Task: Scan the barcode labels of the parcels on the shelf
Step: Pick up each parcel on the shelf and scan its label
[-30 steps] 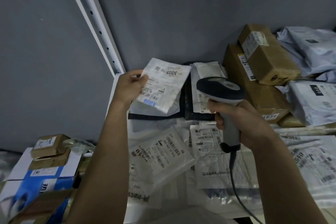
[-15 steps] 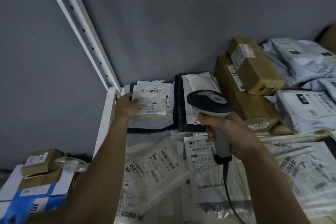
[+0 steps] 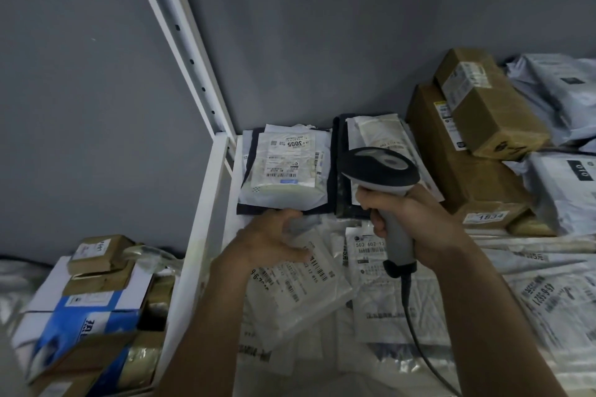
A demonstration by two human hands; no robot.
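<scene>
My right hand (image 3: 416,222) grips the handle of a grey barcode scanner (image 3: 377,171), whose dark head points toward the back of the shelf. The small white parcel marked 3005 (image 3: 287,171) lies label up on a dark flat parcel in the back left corner, with no hand on it. My left hand (image 3: 274,238) sits just in front of it, fingers curled over the top edge of a clear plastic parcel (image 3: 309,287) and thumb on its barcode label. More labelled plastic parcels (image 3: 387,293) cover the shelf floor.
Brown cardboard boxes (image 3: 483,113) are stacked at the back right, with grey poly bags (image 3: 567,190) beside them. A white perforated shelf upright (image 3: 180,42) rises at the left. Boxes (image 3: 96,287) sit lower left, outside the shelf. The scanner cable (image 3: 416,332) hangs down.
My left hand has laid the 3005 parcel on the back left stack, let go, and come forward onto the clear plastic parcel. The scanner has stayed roughly in place.
</scene>
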